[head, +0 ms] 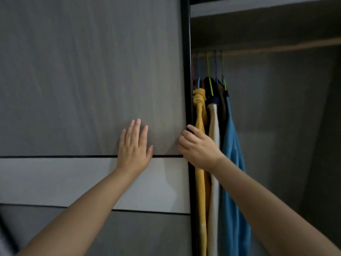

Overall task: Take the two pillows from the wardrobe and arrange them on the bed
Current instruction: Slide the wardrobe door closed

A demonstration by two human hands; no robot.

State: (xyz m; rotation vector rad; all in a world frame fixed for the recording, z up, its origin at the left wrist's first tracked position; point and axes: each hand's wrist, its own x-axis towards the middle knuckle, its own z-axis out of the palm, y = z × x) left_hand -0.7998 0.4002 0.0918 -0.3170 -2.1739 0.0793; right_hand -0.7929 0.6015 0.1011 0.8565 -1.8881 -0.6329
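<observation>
A grey sliding wardrobe door (83, 80) fills the left two thirds of the view, with a black edge strip (186, 61). My left hand (133, 146) lies flat on the door panel, fingers spread. My right hand (198, 147) curls its fingers around the door's black edge. To the right the wardrobe interior (286, 126) stands exposed. No pillows and no bed are in view.
Several garments hang on coloured hangers just inside the opening: a yellow one (200, 145), a cream one (215, 182) and a blue one (233, 182). A hanging rail (276, 48) and a shelf (258, 8) run above them. The wardrobe's right part is dark.
</observation>
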